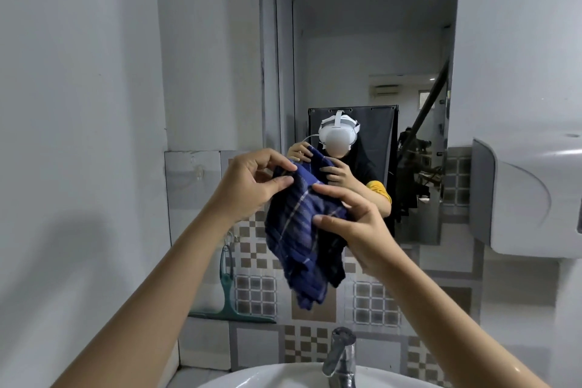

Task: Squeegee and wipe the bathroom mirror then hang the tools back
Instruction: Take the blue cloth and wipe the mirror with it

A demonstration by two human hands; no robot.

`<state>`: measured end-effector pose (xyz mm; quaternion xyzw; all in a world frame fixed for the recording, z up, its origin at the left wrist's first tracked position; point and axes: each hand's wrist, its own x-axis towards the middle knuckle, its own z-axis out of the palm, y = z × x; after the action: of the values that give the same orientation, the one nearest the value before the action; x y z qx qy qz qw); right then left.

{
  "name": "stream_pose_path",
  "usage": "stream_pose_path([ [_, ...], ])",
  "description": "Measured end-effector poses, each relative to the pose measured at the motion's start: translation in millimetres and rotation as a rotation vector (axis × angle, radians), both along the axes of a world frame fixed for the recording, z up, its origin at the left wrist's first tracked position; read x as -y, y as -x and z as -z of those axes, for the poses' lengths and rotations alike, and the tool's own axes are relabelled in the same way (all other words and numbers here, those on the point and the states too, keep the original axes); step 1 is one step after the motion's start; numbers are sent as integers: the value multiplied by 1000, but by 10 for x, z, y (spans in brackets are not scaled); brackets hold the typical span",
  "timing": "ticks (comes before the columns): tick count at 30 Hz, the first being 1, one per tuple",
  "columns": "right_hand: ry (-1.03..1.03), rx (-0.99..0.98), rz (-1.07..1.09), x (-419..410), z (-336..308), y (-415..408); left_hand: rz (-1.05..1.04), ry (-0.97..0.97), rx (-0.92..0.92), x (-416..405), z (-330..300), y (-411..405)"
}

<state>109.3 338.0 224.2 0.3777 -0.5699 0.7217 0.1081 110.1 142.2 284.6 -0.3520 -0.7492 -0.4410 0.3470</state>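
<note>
A dark blue checked cloth (302, 230) hangs bunched in front of the lower part of the wall mirror (362, 57). My left hand (252, 183) pinches its upper left corner between thumb and fingers. My right hand (352, 227) grips its right side. A green squeegee (228, 290) hangs blade-down from a hook (229, 238) on the tiled wall at lower left, apart from both hands. A second clear hook (199, 171) higher on the left wall holds nothing.
A white basin (277, 376) with a chrome tap (341, 356) sits directly below. A white hand dryer (529, 195) juts out on the right wall. The plain white wall closes in at left. The mirror reflects a person wearing a headset.
</note>
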Motion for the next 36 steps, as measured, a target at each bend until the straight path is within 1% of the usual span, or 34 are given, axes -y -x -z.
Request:
stream_pose_path([
  [2, -14, -20, -8, -54, -107, 3, 32, -7, 16, -1, -17, 43],
  [5, -25, -71, 72, -54, -255, 74, 103, -75, 33, -16, -135, 143],
  [8, 23, -39, 195, 14, -461, 227, 113, -136, 12, -37, -350, 302],
  [11, 74, -77, 409, 65, -842, 282, 65, -179, -9, 11, -605, 508],
  [14, 95, -211, 599, 46, -1411, 296, -63, -158, -33, 119, -880, 771],
  [17, 143, -333, 928, 12, -2053, 435, -192, -56, -66, 208, -1159, 1077],
  [19, 207, -454, 1185, 14, -2424, 567, -302, 16, -143, 252, -1293, 1304],
  [21, 204, -602, 1345, 31, -2736, 735, -429, 140, -229, 265, -1368, 1523],
  [22, 170, -651, 1377, 39, -2869, 854, -497, 210, -230, 263, -1380, 1604],
  [24, 86, -698, 1360, 43, -3080, 1132, -614, 348, -215, 258, -1353, 1743],
  [26, -21, -668, 1328, 41, -3203, 1429, -688, 429, -241, 254, -1288, 1881],
  [28, -94, -642, 1355, 19, -3259, 1708, -716, 435, -282, 265, -1230, 2003],
  [31, -141, -734, 1441, 26, -3255, 1992, -687, 413, -324, 316, -1194, 2110],
  [33, -130, -809, 1527, 44, -3257, 2091, -673, 416, -341, 350, -1174, 2134],
  [35, -129, -788, 1617, 60, -3275, 2132, -677, 424, -363, 368, -1161, 2144],
  [36, -140, -761, 1626, 76, -3281, 2135, -680, 430, -363, 373, -1151, 2153],
])
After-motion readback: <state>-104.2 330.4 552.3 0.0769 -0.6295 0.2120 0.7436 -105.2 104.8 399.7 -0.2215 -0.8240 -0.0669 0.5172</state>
